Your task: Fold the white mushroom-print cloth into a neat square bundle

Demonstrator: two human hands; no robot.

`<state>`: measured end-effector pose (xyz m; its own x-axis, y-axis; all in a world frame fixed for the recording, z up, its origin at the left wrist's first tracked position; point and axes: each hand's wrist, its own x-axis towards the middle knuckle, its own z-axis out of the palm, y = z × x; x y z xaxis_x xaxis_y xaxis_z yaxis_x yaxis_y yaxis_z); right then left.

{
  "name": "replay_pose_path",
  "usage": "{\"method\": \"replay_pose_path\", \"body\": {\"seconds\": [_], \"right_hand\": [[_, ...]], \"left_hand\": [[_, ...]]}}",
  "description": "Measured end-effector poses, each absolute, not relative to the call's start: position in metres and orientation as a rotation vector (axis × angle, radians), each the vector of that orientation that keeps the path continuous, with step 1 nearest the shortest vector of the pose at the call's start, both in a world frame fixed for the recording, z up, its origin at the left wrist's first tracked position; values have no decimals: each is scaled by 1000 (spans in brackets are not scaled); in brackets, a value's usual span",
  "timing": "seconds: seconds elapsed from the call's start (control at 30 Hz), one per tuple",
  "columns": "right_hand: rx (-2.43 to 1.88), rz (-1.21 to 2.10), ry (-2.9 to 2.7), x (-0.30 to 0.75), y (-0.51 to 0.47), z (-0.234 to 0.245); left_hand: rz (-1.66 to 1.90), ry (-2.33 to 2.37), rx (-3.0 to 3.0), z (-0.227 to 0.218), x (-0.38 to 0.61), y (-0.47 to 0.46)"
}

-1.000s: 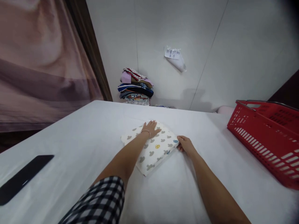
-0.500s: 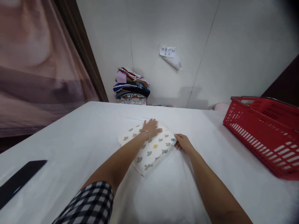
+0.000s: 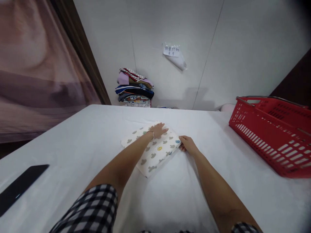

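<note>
A folded white cloth (image 3: 153,155) with a grey, yellow, green and blue mushroom-like print lies flat on the white-covered table (image 3: 155,200), turned at an angle. Across its upper part rests my left hand (image 3: 159,130), palm down with the fingers spread, a bracelet at the wrist. My right hand (image 3: 189,145) pinches the cloth's right corner between thumb and fingers. The left forearm hides some of the cloth's left side.
On the right stands a red plastic basket (image 3: 264,132) with a metal handle. A black flat object (image 3: 23,184) lies at the left. Behind the table is a stack of folded clothes (image 3: 136,89) against the wall, near a taped-up paper note (image 3: 172,51). A curtain (image 3: 43,81) hangs at left.
The whole view has shifted slightly. My left hand still lies on the cloth, its fingers pointing a bit more to the right; my right hand keeps hold of the same corner.
</note>
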<state>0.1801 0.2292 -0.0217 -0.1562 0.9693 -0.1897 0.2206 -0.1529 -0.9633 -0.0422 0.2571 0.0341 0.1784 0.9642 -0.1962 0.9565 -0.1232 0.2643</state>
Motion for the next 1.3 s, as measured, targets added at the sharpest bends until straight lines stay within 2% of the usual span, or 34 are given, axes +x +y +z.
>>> {"method": "replay_pose_path", "body": {"seconds": [0.13, 0.33, 0.43, 0.63, 0.9, 1.3], "right_hand": [[-1390, 1382, -1421, 181, 231, -24], [-1390, 1393, -1438, 182, 230, -24], [-1391, 1369, -1444, 182, 229, -23], [-1395, 1358, -1456, 183, 230, -25], [-1383, 1348, -1455, 185, 228, -23], [-1426, 1349, -1443, 185, 226, -21]], "left_hand": [[103, 1808, 2188, 48, -54, 221], [32, 1754, 2334, 16, -53, 160], [6, 1740, 2302, 13, -49, 156], [109, 1747, 2220, 38, -56, 141], [114, 1732, 2344, 12, -52, 100], [352, 1748, 2372, 10, -68, 63]]}}
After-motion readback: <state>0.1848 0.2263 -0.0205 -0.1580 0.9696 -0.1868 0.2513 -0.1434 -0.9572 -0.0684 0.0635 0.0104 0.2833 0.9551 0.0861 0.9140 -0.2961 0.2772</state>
